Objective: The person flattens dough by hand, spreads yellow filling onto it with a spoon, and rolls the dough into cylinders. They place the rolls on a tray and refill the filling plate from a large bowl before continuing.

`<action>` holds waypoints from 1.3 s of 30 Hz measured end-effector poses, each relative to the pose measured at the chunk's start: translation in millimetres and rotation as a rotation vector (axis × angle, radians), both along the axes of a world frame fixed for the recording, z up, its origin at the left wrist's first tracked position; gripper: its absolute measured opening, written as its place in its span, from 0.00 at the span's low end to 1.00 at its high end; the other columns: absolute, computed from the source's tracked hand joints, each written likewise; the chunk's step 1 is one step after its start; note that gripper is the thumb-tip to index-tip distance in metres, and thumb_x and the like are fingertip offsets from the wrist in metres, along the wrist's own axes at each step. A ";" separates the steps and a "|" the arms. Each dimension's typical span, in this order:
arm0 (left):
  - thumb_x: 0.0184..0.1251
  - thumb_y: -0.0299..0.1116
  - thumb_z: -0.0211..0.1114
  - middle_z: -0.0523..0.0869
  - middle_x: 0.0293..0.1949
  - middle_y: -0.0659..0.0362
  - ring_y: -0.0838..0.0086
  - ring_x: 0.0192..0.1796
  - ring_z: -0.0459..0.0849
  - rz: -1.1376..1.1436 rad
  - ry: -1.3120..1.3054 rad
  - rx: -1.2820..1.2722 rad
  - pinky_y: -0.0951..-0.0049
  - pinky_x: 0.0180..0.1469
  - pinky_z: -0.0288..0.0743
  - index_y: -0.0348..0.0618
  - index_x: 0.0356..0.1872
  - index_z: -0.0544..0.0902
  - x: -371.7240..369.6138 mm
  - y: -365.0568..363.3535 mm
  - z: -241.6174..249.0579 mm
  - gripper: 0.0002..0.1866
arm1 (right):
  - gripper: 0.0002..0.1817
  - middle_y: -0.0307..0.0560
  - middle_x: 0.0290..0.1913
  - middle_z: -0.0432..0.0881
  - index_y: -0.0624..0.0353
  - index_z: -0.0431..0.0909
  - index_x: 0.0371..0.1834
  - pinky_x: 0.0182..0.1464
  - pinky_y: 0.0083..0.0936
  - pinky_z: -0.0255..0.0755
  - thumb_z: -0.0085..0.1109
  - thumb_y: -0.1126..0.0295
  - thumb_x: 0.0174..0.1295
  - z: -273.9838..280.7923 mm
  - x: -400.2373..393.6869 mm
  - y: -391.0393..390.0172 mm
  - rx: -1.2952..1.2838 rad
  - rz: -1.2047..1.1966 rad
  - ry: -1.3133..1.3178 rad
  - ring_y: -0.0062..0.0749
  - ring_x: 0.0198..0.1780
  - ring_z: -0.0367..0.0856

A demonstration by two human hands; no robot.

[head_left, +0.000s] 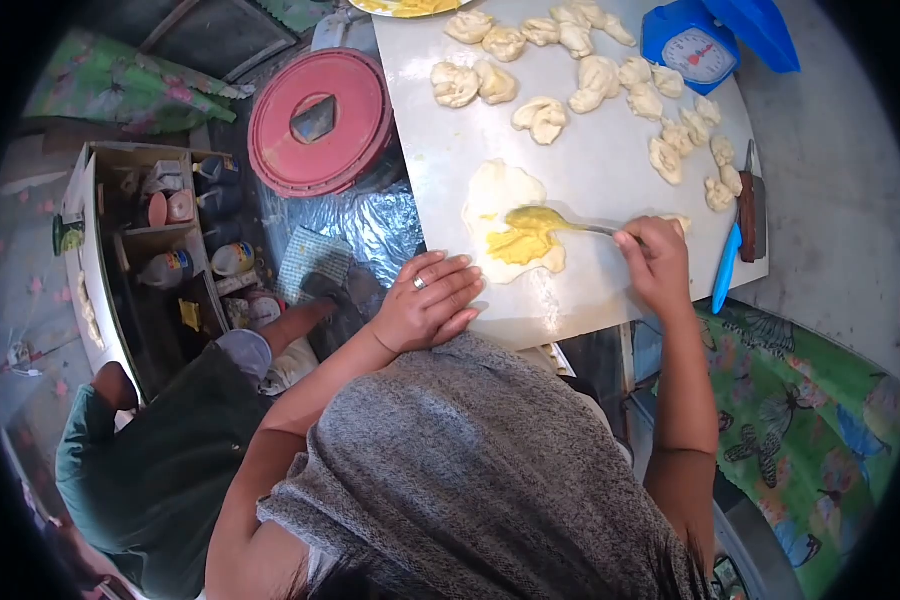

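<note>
My right hand (658,262) grips the handle of a metal spoon (595,229). The spoon's bowl is covered in yellow filling (520,243) and rests on a flattened piece of dough (505,188). A thick smear of that filling lies on the dough's lower half. My left hand (435,300), with a ring on one finger, lies at the table's near edge, just left of the dough. Its fingers are stretched out and hold nothing. Several lumps of dough (542,119) are spread over the far part of the table.
A blue scale (692,50) stands at the table's (430,140) far right. A knife (750,205) and a blue-handled tool (727,270) lie along the right edge. Left are a red-lidded bucket (320,120), a shelf unit (155,235) and another person in dark green (180,450).
</note>
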State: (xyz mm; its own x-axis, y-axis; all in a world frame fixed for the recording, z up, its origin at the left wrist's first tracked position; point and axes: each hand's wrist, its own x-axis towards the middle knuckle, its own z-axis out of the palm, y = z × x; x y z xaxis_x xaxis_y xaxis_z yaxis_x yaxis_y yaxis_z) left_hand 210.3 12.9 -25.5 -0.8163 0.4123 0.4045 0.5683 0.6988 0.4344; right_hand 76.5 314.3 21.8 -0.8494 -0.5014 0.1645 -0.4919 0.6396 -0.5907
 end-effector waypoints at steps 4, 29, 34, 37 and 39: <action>0.56 0.36 0.67 0.84 0.49 0.59 0.67 0.58 0.80 -0.005 0.005 -0.009 0.59 0.60 0.69 0.44 0.45 0.84 -2.7 0.4 2.2 0.16 | 0.08 0.40 0.23 0.75 0.54 0.77 0.26 0.40 0.32 0.59 0.64 0.65 0.57 11.8 -0.5 -23.6 0.025 0.104 0.162 0.36 0.29 0.73; 0.57 0.36 0.67 0.84 0.51 0.60 0.70 0.58 0.79 -0.052 -0.002 0.073 0.63 0.59 0.65 0.44 0.48 0.84 -6.4 -5.3 -8.8 0.17 | 0.14 0.50 0.28 0.83 0.52 0.82 0.37 0.39 0.39 0.73 0.54 0.55 0.65 28.5 -237.5 -176.9 0.278 0.009 0.526 0.48 0.36 0.81; 0.56 0.34 0.67 0.84 0.50 0.60 0.70 0.58 0.79 -0.044 0.007 0.119 0.65 0.58 0.67 0.43 0.45 0.84 -8.2 -4.2 -10.0 0.15 | 0.13 0.49 0.28 0.83 0.51 0.82 0.36 0.35 0.41 0.71 0.56 0.54 0.63 36.0 -226.4 -183.6 0.198 0.041 0.323 0.47 0.34 0.81; 0.56 0.35 0.67 0.84 0.52 0.61 0.70 0.59 0.79 -0.053 -0.002 0.105 0.63 0.59 0.64 0.45 0.49 0.84 -8.5 -4.8 -12.6 0.18 | 0.14 0.51 0.27 0.82 0.53 0.82 0.36 0.35 0.41 0.71 0.56 0.55 0.63 51.5 -225.8 -182.5 0.248 -0.074 0.250 0.48 0.33 0.81; 0.56 0.35 0.67 0.84 0.52 0.61 0.71 0.59 0.79 -0.056 -0.004 0.101 0.64 0.59 0.63 0.45 0.49 0.84 -9.2 -4.9 -11.9 0.18 | 0.16 0.54 0.25 0.81 0.55 0.82 0.38 0.36 0.44 0.72 0.55 0.54 0.64 66.4 -222.5 -180.4 0.280 -0.087 0.292 0.50 0.32 0.81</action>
State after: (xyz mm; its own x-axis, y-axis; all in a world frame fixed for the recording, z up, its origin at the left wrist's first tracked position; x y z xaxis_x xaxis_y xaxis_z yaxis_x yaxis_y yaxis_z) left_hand 201.1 8.0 -37.4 -0.7946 0.4148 0.4434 0.6036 0.6183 0.5033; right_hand -146.1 133.9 88.2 -0.8286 -0.4892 0.2721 -0.5499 0.8024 -0.2319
